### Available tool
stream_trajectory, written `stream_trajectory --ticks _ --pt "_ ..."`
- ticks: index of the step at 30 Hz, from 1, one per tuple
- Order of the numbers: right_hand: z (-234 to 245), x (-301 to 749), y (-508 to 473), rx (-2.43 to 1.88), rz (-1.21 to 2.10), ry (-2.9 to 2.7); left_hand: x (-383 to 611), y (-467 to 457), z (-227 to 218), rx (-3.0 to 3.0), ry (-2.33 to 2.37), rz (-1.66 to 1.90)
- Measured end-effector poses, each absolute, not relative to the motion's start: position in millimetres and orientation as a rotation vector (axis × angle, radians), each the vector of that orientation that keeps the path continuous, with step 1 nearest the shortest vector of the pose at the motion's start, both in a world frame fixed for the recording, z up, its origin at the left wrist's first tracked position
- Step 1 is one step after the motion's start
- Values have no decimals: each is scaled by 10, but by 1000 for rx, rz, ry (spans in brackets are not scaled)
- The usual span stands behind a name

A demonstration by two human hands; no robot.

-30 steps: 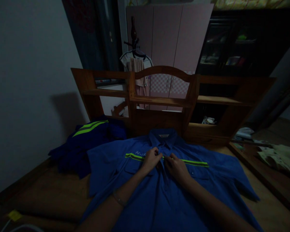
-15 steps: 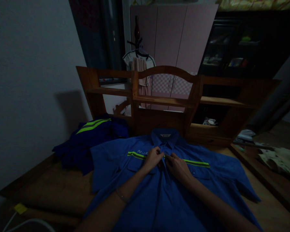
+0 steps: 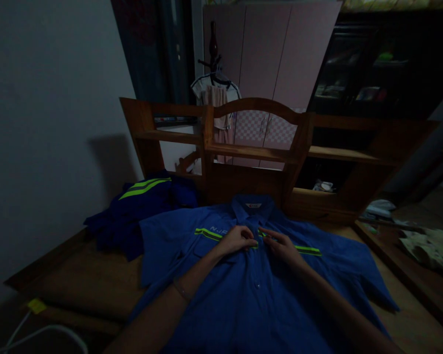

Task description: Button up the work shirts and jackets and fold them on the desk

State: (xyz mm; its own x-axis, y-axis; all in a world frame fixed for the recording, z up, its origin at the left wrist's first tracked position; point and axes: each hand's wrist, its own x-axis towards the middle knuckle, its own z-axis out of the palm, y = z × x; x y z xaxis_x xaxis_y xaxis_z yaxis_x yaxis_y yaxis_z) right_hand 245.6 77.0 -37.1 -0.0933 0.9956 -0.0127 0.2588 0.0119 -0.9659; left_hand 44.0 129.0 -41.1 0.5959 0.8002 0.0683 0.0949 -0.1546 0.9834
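A blue short-sleeved work shirt (image 3: 221, 300) lies front up, with its collar at the far end and a yellow-green reflective stripe across the chest. My left hand (image 3: 237, 239) pinches the front placket at the stripe, thumb towards the middle. Facing it, my right hand (image 3: 282, 246) holds the other side of the placket between its fingertips, index finger stretched out. A short gap separates the two hands. Below them a button (image 3: 257, 285) shows on the placket. Whatever small part lies under my fingertips is too dark to make out.
A darker blue bundled garment (image 3: 143, 196) with a reflective stripe lies at the left on the wooden surface (image 3: 77, 280). A wooden shelf unit (image 3: 251, 152) rises behind the collar. A white cable (image 3: 59, 328) with a yellow tag hangs at the lower left edge.
My hands have moved slightly apart at the placket, and my right index finger has straightened. A button below them has come into sight. The view has shifted a little.
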Motion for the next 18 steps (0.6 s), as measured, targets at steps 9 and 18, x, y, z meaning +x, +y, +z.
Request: stream_trajectory --ticks 9,18 --pt "-300 2469 661 -1182 1246 -1253 334 1402 -361 1490 904 766" --pt "-352 2469 675 -1160 1198 -1256 330 1391 -370 1488 907 773"
